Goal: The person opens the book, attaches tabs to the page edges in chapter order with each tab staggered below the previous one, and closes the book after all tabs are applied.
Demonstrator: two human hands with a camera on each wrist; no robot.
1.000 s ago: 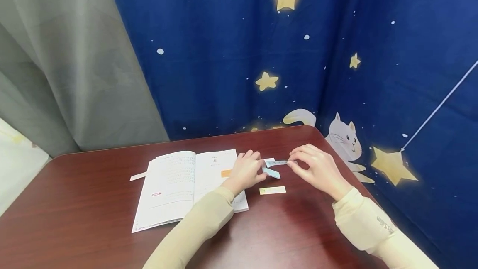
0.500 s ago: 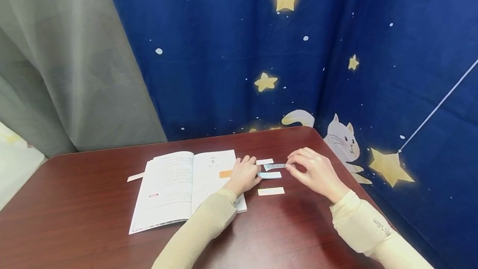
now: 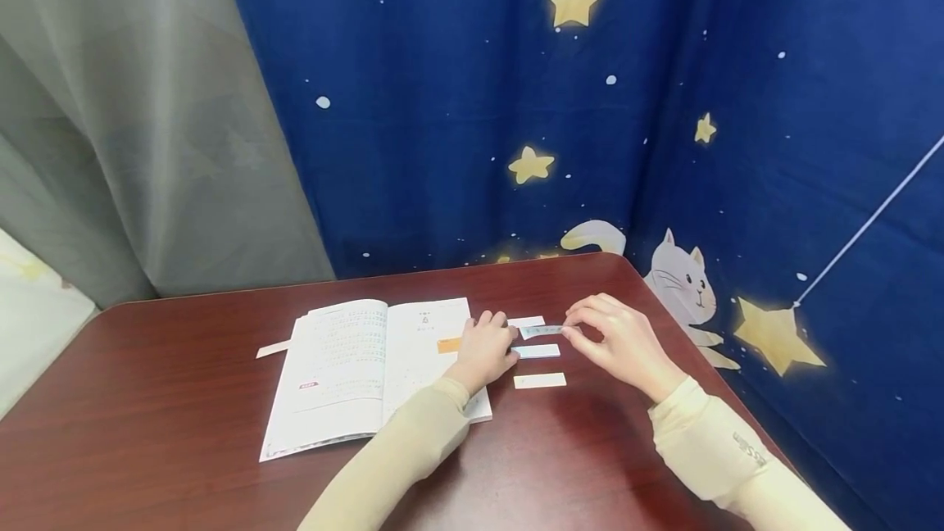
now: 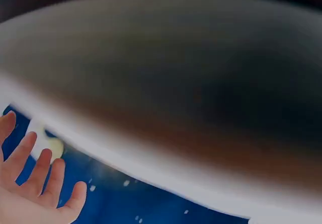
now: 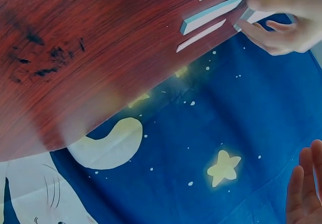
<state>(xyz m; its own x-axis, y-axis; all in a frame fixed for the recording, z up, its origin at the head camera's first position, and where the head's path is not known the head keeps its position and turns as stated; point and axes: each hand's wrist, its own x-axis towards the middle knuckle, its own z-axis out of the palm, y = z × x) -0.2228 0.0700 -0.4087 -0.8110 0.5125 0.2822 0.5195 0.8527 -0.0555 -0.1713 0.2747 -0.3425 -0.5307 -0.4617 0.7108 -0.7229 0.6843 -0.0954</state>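
Note:
In the head view my right hand [image 3: 615, 344] pinches one end of a thin light-blue sticky note [image 3: 541, 331] with marks on it, thumb against index finger. My left hand [image 3: 483, 353] rests at the right edge of an open book [image 3: 342, 367], its fingertips right at the near end of a light-blue sticky-note pad [image 3: 538, 351]. Relaxed, spread fingers of the left hand [image 4: 37, 181] show in the left wrist view. The right wrist view catches the left hand [image 5: 282, 25] by the pad and part of my right hand [image 5: 304, 189]; the pinched note is out of sight there.
A pale yellow pad [image 3: 540, 381] lies nearer me, and a white-pink one [image 3: 527, 322] farther off. An orange tab [image 3: 448, 345] sits on the right page, a pale strip [image 3: 273, 349] beyond the book's left edge. A blue curtain [image 3: 442, 105] hangs behind the brown table [image 3: 184, 400].
The blue pad, angled between the hands a second ago, now lies flat beside the left fingertips. The right hand keeps its pinch on the blue note, shifted slightly left.

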